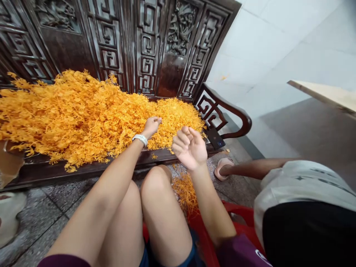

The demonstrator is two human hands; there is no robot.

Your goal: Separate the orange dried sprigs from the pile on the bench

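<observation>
A long heap of orange-yellow plastic-looking flower sprigs (91,115) covers the seat of a dark carved wooden bench (128,48). My left hand (152,127), with a white band on its wrist, is at the front of the heap; its thumb and fingers are pinched together, and I cannot see what is between them. To its right, my right hand (190,147) is raised in front of the bench edge, palm turned up and fingers curled in towards the thumb. Whatever those fingers hold, if anything, is too small or hidden to tell.
Loose orange stems (186,193) lie low beside my right knee, near a red plastic chair (205,237). A dark phone-like object (215,138) sits at the bench's right end, by the curved armrest (246,124). Another person's leg (250,168) is to the right. Cardboard (9,163) is at left.
</observation>
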